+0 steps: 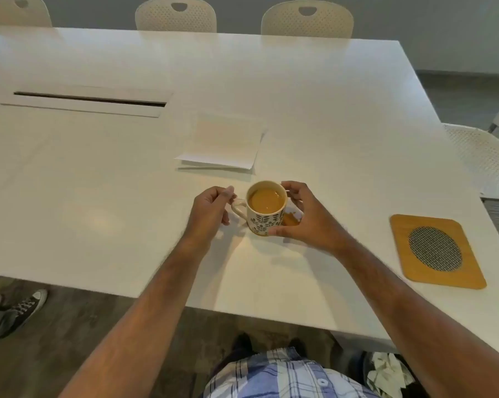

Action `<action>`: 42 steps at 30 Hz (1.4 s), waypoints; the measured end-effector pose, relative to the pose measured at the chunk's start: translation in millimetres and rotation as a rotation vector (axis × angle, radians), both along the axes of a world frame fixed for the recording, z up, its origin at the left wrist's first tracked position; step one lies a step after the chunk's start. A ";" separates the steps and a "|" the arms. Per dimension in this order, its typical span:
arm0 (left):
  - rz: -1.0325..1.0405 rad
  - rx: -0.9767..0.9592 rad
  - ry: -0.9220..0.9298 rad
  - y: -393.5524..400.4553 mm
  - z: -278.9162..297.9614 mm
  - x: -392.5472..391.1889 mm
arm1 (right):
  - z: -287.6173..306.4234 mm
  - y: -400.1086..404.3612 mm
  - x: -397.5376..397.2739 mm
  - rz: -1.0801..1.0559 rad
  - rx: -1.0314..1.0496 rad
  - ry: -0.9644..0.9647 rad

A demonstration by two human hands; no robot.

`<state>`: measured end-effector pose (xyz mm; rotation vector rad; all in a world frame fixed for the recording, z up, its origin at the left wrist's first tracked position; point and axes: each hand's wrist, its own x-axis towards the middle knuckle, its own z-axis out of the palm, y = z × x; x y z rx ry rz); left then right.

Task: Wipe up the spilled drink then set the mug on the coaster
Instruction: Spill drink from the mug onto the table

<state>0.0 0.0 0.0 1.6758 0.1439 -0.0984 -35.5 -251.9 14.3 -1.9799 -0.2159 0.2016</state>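
Near the front edge of the white surface, the mug stands upright, full of tan drink. Your left hand pinches its handle; your right hand cups its right side over a small spill. Paper napkins lie just beyond. Well right sits the coaster.

A white table carries a patterned mug beside a small orange spill, folded paper napkins and a wooden coaster near its right edge
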 end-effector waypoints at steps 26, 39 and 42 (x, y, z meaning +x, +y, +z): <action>-0.235 -0.198 0.106 -10.2 -7.1 -3.8 | -16.9 16.6 19.6 -0.057 -0.015 -0.101; -0.267 -0.143 0.124 -14.0 5.2 -2.3 | -19.0 17.1 20.1 -0.064 -0.001 -0.147; -0.274 -0.135 0.111 -16.8 10.4 0.4 | -14.6 13.9 21.8 -0.066 0.009 -0.150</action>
